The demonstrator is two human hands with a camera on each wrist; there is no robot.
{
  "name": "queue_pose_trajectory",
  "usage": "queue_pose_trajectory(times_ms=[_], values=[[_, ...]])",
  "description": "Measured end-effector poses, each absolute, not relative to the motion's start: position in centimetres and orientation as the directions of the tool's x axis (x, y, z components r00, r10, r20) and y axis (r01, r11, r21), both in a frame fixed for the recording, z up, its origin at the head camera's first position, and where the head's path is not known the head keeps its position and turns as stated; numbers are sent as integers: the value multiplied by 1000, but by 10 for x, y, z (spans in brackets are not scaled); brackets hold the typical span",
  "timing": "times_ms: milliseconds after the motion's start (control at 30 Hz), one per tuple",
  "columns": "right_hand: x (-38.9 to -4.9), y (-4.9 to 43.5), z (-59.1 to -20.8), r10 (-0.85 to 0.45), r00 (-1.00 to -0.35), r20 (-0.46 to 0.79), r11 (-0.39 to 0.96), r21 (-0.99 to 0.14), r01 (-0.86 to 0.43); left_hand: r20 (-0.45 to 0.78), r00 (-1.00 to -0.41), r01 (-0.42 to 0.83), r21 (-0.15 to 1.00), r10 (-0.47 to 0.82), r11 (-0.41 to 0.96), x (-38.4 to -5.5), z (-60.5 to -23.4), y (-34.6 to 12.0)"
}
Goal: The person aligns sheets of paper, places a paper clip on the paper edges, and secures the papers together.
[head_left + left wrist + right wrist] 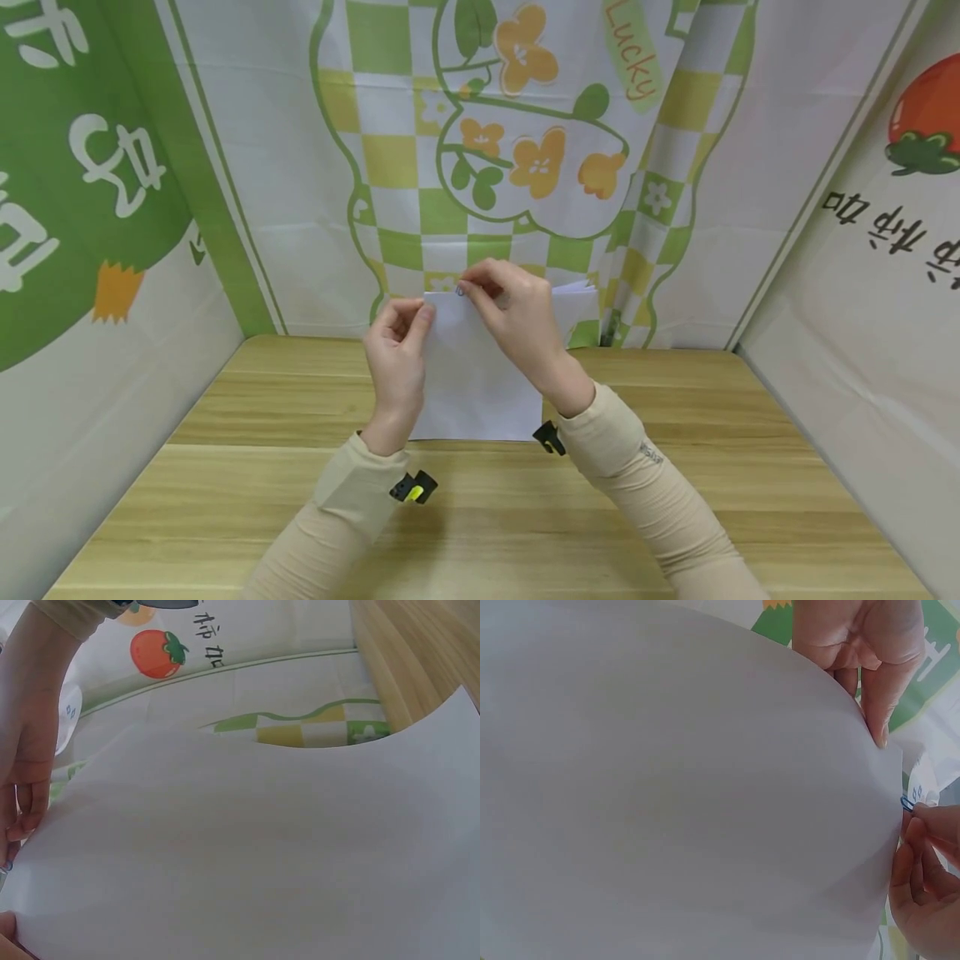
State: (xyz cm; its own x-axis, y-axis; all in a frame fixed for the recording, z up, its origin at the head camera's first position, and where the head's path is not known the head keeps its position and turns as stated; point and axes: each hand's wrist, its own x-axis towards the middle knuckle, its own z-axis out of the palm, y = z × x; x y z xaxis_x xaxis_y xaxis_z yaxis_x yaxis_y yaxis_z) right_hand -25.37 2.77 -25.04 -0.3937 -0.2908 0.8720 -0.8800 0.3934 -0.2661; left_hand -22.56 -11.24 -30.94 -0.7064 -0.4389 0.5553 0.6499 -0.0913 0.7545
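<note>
Head view, both hands' fingers pinching upright paper sheets, paper clip on top edge

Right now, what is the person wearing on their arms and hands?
Both arms are in long, snug beige sleeves that end at the wrists; the left sleeve and the right sleeve look alike. The right one bears a small dark mark. A small black clip with a yellow patch sits at the left wrist, and a black clip at the right. The left hand and right hand are bare.

You've got white paper, blue paper clip, beige sleeves, light wood-grain table; green-yellow checked backdrop at 12 o'clock.
</note>
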Motion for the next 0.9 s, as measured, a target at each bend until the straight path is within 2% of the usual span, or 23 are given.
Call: queue_pose_trajectory(times_ms=[900], values=[[-253, 28, -256, -277, -373, 885, 441, -228, -868, 559, -695, 662, 743, -453, -99, -227, -311, -113]])
